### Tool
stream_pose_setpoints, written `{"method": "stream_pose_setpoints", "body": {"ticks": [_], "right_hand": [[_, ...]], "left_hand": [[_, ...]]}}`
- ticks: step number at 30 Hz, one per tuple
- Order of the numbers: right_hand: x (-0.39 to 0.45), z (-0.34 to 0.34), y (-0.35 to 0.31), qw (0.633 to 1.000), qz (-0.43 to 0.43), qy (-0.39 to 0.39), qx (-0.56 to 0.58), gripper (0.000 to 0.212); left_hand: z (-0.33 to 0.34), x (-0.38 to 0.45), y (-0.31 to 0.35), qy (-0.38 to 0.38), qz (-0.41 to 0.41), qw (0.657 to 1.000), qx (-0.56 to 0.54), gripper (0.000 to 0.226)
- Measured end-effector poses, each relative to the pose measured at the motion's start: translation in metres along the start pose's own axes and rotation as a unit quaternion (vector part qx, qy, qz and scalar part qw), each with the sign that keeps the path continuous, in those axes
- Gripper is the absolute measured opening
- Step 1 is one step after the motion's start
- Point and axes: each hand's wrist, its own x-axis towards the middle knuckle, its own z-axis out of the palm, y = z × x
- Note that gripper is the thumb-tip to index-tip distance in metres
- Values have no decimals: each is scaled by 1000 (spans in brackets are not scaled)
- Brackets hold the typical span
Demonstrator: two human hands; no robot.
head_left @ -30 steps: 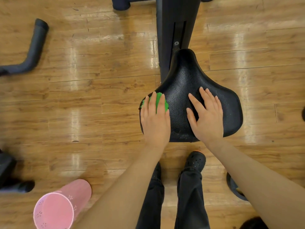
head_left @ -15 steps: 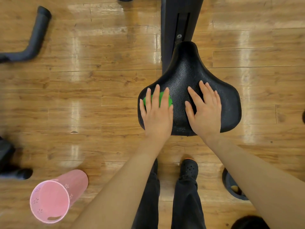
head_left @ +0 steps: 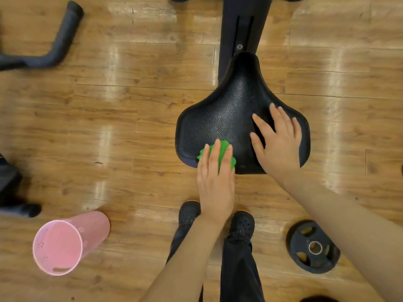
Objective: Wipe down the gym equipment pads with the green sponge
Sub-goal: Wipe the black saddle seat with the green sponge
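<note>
The left hand [head_left: 214, 182] presses a bright green sponge [head_left: 223, 152], crumpled with ragged edges, flat-fingered onto the near rim of the pebbled black bike saddle [head_left: 229, 118]. The right hand [head_left: 278, 142] rests spread open on the saddle's right side.

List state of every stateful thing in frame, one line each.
left hand: flat, straight fingers pressing the green sponge
green sponge: squashed on the rear edge of the bike seat
bike seat: upright on its post
right hand: flat, fingers spread, resting on the seat
pink bin: standing, tilted in this view, no contents visible
weight plate: lying flat on the floor
</note>
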Motion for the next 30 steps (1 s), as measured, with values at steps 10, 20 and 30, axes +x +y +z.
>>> {"method": "stream_pose_setpoints", "body": {"ticks": [10, 20, 30], "right_hand": [[-7, 1, 7, 997, 55, -4, 44, 50], [-9, 1, 13, 998, 40, -8, 56, 49], [-7, -4, 8, 996, 57, -25, 66, 51]], "left_hand": [[3, 41, -14, 122, -188, 970, -97, 49], [20, 8, 31, 60, -82, 994, -35, 46], [-15, 98, -31, 115, -317, 933, -128, 45]]}}
